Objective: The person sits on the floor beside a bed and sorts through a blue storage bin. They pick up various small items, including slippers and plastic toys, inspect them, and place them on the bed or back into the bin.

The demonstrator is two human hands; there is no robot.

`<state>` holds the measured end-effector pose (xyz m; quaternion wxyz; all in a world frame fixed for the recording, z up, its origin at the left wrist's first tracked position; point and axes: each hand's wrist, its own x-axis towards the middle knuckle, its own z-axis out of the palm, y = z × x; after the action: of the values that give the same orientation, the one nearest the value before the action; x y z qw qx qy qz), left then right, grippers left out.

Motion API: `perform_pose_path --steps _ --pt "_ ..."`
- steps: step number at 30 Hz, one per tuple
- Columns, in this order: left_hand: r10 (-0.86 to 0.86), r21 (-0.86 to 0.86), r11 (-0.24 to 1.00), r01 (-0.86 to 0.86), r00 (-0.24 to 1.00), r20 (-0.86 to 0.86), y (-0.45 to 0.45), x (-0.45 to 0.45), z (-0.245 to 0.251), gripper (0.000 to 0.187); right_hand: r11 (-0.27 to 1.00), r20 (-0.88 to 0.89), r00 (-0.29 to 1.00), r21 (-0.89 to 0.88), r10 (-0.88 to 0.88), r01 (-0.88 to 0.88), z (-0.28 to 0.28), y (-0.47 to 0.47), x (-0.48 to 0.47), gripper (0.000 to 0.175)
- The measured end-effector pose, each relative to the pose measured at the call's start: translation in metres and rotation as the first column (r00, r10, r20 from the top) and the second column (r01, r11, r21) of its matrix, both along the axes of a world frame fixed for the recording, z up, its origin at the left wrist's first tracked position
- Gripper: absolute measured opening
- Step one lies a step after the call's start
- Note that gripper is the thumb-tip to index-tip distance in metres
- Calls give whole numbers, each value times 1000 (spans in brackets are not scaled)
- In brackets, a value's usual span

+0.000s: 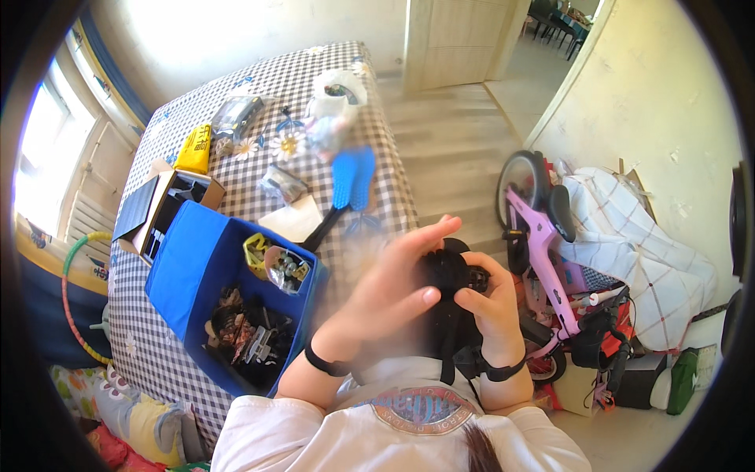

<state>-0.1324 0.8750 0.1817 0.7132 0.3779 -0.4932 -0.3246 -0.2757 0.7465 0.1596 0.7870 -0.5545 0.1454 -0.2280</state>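
Note:
My right hand (492,295) grips a small black object (479,278) with openings in it, possibly a clip; its exact kind is unclear. Against it sits a dark, soft-looking black bundle (446,270), between my two hands. My left hand (383,283) is blurred, its fingers and thumb spread at the bundle's left side; whether it grips the bundle I cannot tell. To the left, on the bed, a blue fabric storage box (312,295) holds a heap of dark small items (250,336). A clear bag of beads (287,269) and a yellow bag (255,253) lie inside its far end.
The checkered bed (383,177) also bears blue insoles (353,177), a cardboard box (212,192), a yellow packet (194,150) and plastic bags (336,112). On my right a pink bicycle (540,236) leans by a cloth-covered pile (643,253). A hoop (66,295) stands left.

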Motion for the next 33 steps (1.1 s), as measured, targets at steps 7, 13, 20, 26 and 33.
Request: perform_pose_path --steps 7,13,20,26,33 --pt "334 154 892 -425 849 409 11 -9 -1 61 994 46 999 -104 -25 30 -1 3 6 58" --pt "327 279 825 -492 817 476 20 -19 -4 63 947 41 998 -315 -47 57 -5 12 4 71" --pt "350 230 870 -436 875 335 23 -36 -21 55 911 154 986 -394 -64 121 -23 9 -13 67" --pt "406 210 871 -444 892 200 28 -36 -28 54 827 121 984 -535 -131 176 -28 4 -21 64" --pt "406 294 883 -367 910 -84 47 -27 -30 55 825 93 988 -544 -122 153 -24 6 -18 57"
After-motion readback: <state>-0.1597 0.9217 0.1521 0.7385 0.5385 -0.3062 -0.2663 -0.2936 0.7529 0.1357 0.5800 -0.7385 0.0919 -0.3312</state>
